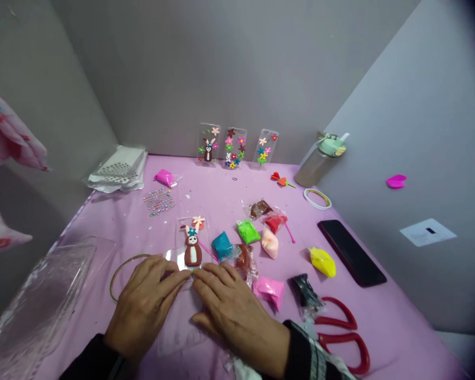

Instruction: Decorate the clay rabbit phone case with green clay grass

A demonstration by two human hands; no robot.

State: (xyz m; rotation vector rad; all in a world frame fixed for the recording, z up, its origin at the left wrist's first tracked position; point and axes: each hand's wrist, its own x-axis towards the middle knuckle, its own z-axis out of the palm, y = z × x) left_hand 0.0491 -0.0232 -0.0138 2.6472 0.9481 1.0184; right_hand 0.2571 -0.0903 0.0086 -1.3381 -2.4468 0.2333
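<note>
Head cam: bent left-hand fingers (178, 277) and straighter right-hand fingers (201, 279) nearly meet at a tiny green bit (192, 272); can't tell if either's pinching it. Just beyond those fingertips, a chunky, rounded brown clay bunny (192, 253) lies on a smooth clear-plastic phone case (181, 237).

We see grey back wall (229, 63), darker left wall (63, 116), paler right wall (411, 116) bearing pink cutout (396, 181) and white plate (417, 235). We face lilac cloth-covered table (217, 203) against back wall. Light dimmer at left.
</note>
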